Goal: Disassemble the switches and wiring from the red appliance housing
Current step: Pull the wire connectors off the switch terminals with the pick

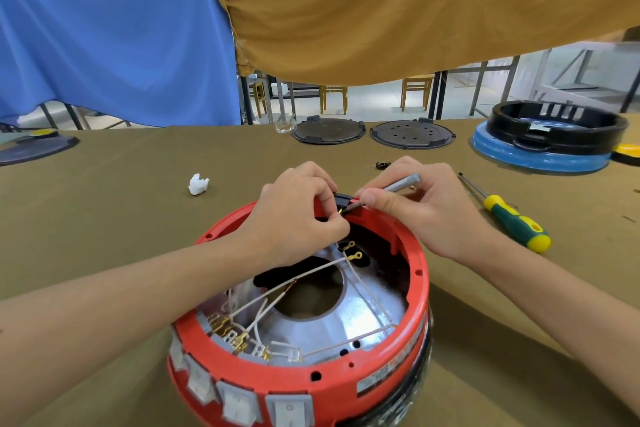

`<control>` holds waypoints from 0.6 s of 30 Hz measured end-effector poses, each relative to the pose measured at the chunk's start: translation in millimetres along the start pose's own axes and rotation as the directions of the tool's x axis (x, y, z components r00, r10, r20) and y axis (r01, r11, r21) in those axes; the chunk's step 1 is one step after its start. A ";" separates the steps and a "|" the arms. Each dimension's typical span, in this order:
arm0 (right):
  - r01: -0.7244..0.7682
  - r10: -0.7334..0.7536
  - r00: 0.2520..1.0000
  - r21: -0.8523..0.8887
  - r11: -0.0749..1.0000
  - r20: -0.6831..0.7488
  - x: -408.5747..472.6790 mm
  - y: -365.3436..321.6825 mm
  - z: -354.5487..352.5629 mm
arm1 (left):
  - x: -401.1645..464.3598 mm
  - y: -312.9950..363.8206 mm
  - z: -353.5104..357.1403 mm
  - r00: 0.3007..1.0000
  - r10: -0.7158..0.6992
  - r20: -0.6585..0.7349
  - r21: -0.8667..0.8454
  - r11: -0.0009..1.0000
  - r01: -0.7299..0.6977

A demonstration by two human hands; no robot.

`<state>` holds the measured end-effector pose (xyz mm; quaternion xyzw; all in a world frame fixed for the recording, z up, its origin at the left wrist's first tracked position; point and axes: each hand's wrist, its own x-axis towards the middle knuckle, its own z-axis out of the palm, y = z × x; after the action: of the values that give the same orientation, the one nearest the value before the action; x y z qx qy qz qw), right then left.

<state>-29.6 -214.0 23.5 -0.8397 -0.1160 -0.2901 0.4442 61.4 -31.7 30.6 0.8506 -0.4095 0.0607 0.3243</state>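
Red housing [346, 388] sits at the near middle of the tabletop [121, 204]. At its far rim, the left hand [294, 215] pinches a black connector [341, 199]; the right hand [426, 208], equally near, grips a grey tool [401, 184] lying crosswise, tip toward the connector.

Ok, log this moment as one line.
left hand: pinching black connector at red housing rim | right hand: gripping grey tool | screwdriver: idle
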 end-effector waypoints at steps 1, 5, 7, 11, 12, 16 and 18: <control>-0.045 0.046 0.999 0.078 0.996 -0.011 0.7 0.5 0.1 | -0.3 0.2 -0.2 1.000 0.000 0.001 -0.003 1.000 0.000; -0.163 0.162 0.987 0.226 0.961 0.021 2.8 1.8 -0.1 | 0.0 1.2 -1.0 1.000 -0.004 0.013 -0.006 1.000 0.004; -0.195 0.188 0.981 0.243 0.950 0.050 4.3 1.7 -1.6 | 0.4 0.4 -0.8 1.000 -0.003 0.013 -0.008 1.000 0.003; -0.116 0.109 0.993 0.147 0.982 0.055 7.0 1.3 -7.1 | 0.3 -0.1 -0.5 1.000 0.003 0.010 -0.015 1.000 -0.003; -0.062 0.056 0.996 0.088 0.994 0.064 7.2 0.3 -8.6 | 0.0 0.3 -0.8 1.000 0.003 0.007 -0.013 1.000 -0.003; 0.128 -0.104 0.982 -0.153 0.980 0.155 5.5 -6.1 -10.7 | -0.2 0.7 -1.4 1.000 0.009 0.011 0.000 1.000 -0.009; 0.224 -0.179 0.964 -0.242 0.944 0.197 5.2 -8.0 -10.4 | -0.1 0.0 -1.4 1.000 0.014 0.006 0.005 1.000 -0.014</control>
<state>-33.0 -218.2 36.5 -0.8965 -0.2001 -0.2733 0.2855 61.5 -30.8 31.6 0.8486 -0.4163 0.0617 0.3206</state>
